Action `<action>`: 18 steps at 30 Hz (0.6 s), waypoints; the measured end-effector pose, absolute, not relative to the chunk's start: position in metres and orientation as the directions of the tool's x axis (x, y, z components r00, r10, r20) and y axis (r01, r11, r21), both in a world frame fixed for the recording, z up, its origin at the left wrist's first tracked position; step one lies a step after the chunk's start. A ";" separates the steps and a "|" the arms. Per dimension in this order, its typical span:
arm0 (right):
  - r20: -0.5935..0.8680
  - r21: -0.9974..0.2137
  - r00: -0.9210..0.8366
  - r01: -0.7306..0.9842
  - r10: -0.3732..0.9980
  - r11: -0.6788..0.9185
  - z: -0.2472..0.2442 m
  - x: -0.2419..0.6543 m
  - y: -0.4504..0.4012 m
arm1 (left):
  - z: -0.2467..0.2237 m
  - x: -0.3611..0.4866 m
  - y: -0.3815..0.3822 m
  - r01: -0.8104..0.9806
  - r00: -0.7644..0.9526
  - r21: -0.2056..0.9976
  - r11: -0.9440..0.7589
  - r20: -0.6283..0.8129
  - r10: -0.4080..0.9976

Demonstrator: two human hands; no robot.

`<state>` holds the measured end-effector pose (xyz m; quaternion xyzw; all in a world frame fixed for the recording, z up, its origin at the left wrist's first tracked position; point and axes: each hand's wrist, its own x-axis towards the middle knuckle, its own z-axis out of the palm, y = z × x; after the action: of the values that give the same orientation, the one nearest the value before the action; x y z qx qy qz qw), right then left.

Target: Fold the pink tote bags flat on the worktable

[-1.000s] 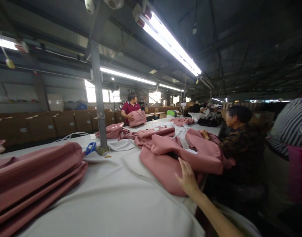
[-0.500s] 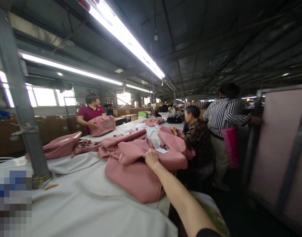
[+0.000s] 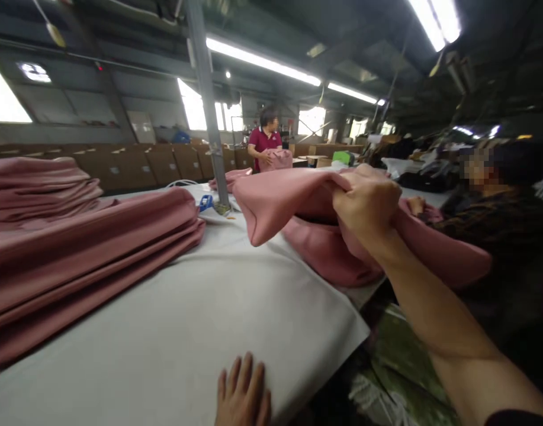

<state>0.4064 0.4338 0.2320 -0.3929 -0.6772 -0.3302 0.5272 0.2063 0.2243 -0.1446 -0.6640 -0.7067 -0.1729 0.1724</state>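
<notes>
My right hand (image 3: 369, 201) is closed round the edge of a pink bag (image 3: 284, 198) and lifts it above the table. One corner of the bag hangs down to the left, and a dark gap shows under its raised edge. More pink material (image 3: 328, 254) lies beneath and behind it, partly hidden by my hand and forearm. My left hand (image 3: 243, 393) rests flat, fingers spread, on the white-covered table (image 3: 186, 331) at the bottom of the view. It holds nothing.
Folded pink bags (image 3: 89, 254) are piled on the left. A metal post (image 3: 206, 100) rises by a blue object (image 3: 206, 203). A person in a maroon shirt (image 3: 264, 142) handles a pink bag across the table; another person (image 3: 488, 219) is close on the right. Cardboard boxes (image 3: 160, 168) line the back.
The view has turned left and down. My right hand has pulled the pink bag up from the others and nearer. My left hand and the pile on the left have come into view.
</notes>
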 end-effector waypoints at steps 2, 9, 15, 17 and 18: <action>0.971 0.140 -0.229 0.779 0.069 0.611 0.218 0.387 0.391 | -0.135 0.211 0.219 0.998 -0.061 0.038 0.049 0.454 0.889; 0.626 0.403 -0.758 0.111 -0.185 0.908 0.071 0.309 0.318 | -0.117 0.219 0.212 0.962 -0.114 0.272 0.000 0.401 0.909; 0.491 0.169 -0.870 0.141 0.041 0.975 0.015 0.331 0.334 | -0.119 0.209 0.214 0.897 -0.130 0.438 -0.058 0.387 0.913; 0.539 0.112 -0.838 0.173 0.086 0.979 0.008 0.353 0.341 | -0.118 0.208 0.216 0.866 -0.151 0.495 -0.064 0.382 0.912; 0.575 0.069 -0.806 0.215 0.138 0.974 0.002 0.364 0.345 | -0.118 0.207 0.216 0.847 -0.170 0.528 -0.062 0.378 0.910</action>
<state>0.3639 0.3445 0.0023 -0.0931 -0.9481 -0.0656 0.2969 0.2075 0.2162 -0.1177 -0.6427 -0.6834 -0.3431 -0.0463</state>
